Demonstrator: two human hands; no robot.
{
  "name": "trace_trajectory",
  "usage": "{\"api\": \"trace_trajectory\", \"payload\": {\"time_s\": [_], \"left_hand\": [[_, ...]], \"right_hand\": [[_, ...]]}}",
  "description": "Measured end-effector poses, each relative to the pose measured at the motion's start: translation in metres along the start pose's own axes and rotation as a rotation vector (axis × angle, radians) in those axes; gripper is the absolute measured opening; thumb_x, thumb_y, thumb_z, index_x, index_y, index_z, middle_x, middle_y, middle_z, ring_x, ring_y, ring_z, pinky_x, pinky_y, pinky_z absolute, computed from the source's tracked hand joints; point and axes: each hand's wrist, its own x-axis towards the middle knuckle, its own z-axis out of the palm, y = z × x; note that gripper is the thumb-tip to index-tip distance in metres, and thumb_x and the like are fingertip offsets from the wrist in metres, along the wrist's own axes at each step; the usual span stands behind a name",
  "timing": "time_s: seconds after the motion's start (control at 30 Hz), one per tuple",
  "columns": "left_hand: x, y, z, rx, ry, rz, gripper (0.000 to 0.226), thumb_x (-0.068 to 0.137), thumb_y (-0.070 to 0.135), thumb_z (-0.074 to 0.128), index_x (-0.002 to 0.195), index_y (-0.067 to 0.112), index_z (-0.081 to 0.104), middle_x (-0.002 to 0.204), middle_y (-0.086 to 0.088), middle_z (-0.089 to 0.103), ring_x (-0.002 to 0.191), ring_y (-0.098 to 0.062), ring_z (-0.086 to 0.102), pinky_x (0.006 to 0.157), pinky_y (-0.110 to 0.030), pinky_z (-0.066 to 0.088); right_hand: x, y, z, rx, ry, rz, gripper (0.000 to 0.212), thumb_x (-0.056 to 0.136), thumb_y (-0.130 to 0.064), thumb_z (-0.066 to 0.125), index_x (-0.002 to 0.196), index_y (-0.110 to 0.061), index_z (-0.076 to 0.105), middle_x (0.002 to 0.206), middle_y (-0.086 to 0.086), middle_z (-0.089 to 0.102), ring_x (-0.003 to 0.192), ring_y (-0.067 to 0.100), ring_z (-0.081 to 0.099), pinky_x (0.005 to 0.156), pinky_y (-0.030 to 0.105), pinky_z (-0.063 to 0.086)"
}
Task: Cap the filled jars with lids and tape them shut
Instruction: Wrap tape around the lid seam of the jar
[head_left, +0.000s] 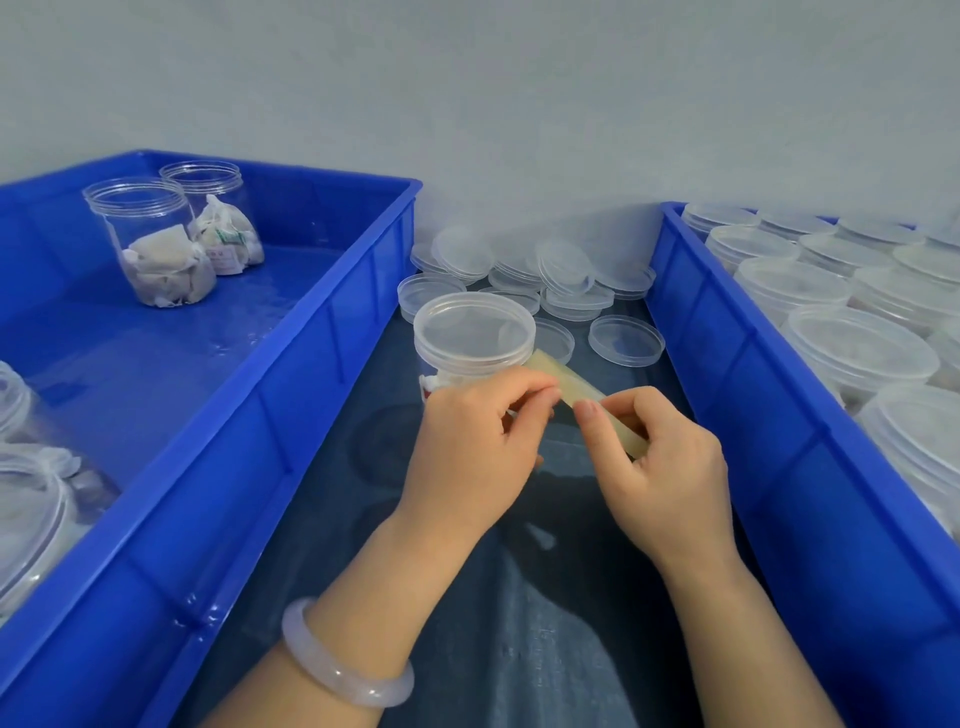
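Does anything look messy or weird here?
A little. The loose lids between the left crate and right crate lie in a jumbled heap, some tipped on edge. Nothing looks spilled or broken.

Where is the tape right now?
In the head view, the yellowish tape sits centre frame, pinched between the left hand and right hand, beside the capped jar, between the left blue crate and right blue crate.

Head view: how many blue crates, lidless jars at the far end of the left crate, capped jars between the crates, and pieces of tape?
Blue plastic crates: 2
Lidless clear plastic jars with white sachets: 2
Capped clear plastic jar: 1
Yellowish tape: 1
Total: 6
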Motion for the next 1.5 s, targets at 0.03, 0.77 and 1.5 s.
{"api": "trace_trajectory", "payload": {"time_s": [0.03,0.77,1.5], "left_hand": [[0.0,-0.001,0.0,0.007,-0.002,-0.008,0.01,0.091,0.013,0.062,0.088,0.014,0.071,0.07,0.005,0.069,0.049,-0.004,0.062,0.052,-0.026,0.053],[0.002,-0.004,-0.006,0.252,0.349,0.376,0.015,0.085,0.023,0.064,0.092,0.011,0.067,0.094,-0.004,0.064,0.086,-0.021,0.055,0.079,-0.027,0.045],[0.019,-0.026,-0.034,-0.399,0.018,-0.245,0.064,0.062,0.052,0.067,0.12,0.034,0.045,0.108,0.01,0.065,0.098,-0.004,0.065,0.081,-0.02,0.05]], "right_hand": [[0.0,0.0,0.0,-0.011,-0.02,0.005,0.044,0.078,-0.058,0.049,0.087,-0.018,0.064,0.07,-0.008,0.062,0.064,0.016,0.056,0.063,0.038,0.048],[0.051,-0.033,-0.034,-0.026,-0.573,-0.165,0.026,0.09,-0.028,0.06,0.071,-0.045,0.061,0.115,-0.021,0.06,0.087,0.002,0.065,0.082,0.012,0.046],[0.071,-0.051,-0.014,0.072,-0.725,-0.343,0.025,0.082,-0.042,0.052,0.061,-0.032,0.062,0.07,-0.006,0.061,0.065,0.015,0.052,0.064,0.028,0.043]]}}
